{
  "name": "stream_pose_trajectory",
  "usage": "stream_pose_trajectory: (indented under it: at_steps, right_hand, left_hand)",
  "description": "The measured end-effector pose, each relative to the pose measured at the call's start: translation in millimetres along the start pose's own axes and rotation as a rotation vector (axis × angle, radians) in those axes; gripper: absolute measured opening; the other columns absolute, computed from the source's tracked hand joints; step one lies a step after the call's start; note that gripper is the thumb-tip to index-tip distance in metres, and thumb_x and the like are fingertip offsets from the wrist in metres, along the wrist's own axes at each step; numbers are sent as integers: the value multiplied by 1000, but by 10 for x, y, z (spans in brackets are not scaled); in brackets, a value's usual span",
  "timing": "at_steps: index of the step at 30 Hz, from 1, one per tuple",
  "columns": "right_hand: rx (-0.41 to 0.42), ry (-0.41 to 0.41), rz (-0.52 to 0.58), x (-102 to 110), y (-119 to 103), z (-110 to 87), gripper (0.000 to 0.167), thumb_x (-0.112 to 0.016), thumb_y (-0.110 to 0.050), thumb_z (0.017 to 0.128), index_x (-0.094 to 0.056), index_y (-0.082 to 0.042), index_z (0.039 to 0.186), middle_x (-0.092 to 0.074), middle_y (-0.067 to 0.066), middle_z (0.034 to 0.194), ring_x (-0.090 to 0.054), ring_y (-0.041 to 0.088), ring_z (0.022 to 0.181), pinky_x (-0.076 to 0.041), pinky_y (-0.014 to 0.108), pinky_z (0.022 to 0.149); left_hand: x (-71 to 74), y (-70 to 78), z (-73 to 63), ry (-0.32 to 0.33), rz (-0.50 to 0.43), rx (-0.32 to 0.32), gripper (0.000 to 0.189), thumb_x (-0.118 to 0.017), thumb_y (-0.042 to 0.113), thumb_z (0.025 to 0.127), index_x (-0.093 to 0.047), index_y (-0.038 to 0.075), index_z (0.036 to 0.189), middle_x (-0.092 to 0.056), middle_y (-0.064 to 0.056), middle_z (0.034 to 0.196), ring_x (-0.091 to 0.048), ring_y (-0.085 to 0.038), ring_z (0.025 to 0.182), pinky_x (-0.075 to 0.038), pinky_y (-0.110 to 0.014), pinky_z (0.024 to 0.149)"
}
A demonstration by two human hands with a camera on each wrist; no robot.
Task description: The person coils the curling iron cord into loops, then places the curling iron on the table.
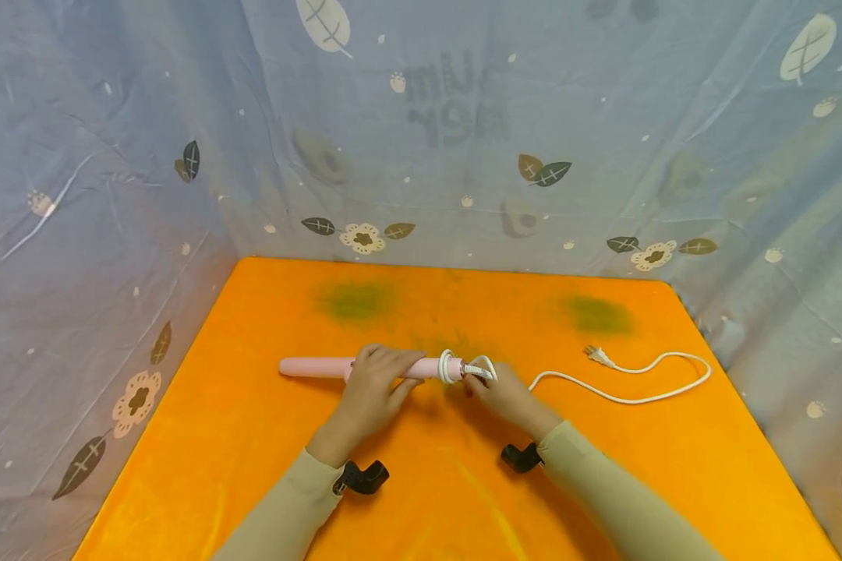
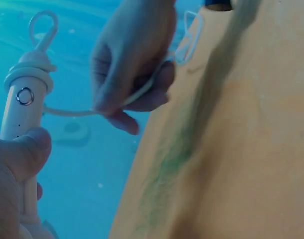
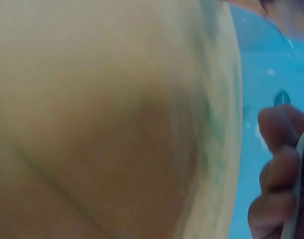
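Observation:
A pale pink curling iron (image 1: 316,367) lies crosswise in front of me, its barrel pointing left. My left hand (image 1: 375,389) grips it round the handle, thumb along the side below a round silver-ringed button (image 2: 25,96). Loops of white cord (image 2: 30,72) wrap the handle's end. With curled fingers, my right hand (image 1: 511,399) holds the cord just right of that end; in the right wrist view the cord (image 3: 297,184) runs across its fingers (image 3: 279,174). A short stretch of cord spans from the handle to the right hand in the left wrist view.
The cord's loose length (image 1: 631,401) curves over the orange-covered table (image 1: 421,499) to a two-prong plug (image 1: 599,356) at the right. Patterned curtains (image 1: 421,156) hang behind the table and along both sides. Black wrist mounts (image 1: 365,477) sit at both cuffs.

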State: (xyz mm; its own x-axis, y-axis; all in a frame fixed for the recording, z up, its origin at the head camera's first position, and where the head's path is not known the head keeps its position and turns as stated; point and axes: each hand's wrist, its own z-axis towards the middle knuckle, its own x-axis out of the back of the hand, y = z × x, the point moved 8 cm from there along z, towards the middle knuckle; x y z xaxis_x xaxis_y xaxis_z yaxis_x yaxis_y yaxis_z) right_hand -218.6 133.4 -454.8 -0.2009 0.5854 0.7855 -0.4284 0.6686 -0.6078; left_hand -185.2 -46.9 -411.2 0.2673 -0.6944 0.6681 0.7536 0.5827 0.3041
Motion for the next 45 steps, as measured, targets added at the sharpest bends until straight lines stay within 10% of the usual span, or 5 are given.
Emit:
stream_pose_trajectory:
  at_steps: [8,15,27,45]
  right_hand:
    - [240,2,-315,-167,-465,-221,15,-63,-21,96,-58,-13,84,-44,-9,63,-41,6,54,-40,22,52]
    - [255,-48,-430,-95,-671,-344,24,-67,-21,93,-50,-14,79,-34,-9,56,-30,4,46,-30,20,44]
    - [295,-39,-373,157,-913,-294,14,-70,-19,90,-61,-13,81,-47,-8,64,-33,5,51,-33,20,49]
    - [268,78,-291,329,-809,-50,15,-75,-29,84,-68,-16,81,-60,-9,75,-56,3,63,-47,19,57]
  left_hand:
    - [-48,-63,36,-11,14,32,42,-77,21,83,-67,11,121,-68,-2,115,-63,-20,103,-38,-44,93]
    - [-135,-93,12,-60,39,61,41,-78,21,83,-67,14,122,-68,-2,113,-62,-20,103,-38,-44,95]
    - [-385,-132,-105,-273,60,112,37,-75,22,86,-67,16,122,-68,1,113,-62,-20,102,-34,-41,99]
    - [-454,-40,-187,-310,123,68,37,-73,26,88,-66,15,123,-67,0,114,-60,-21,102,-34,-43,99]
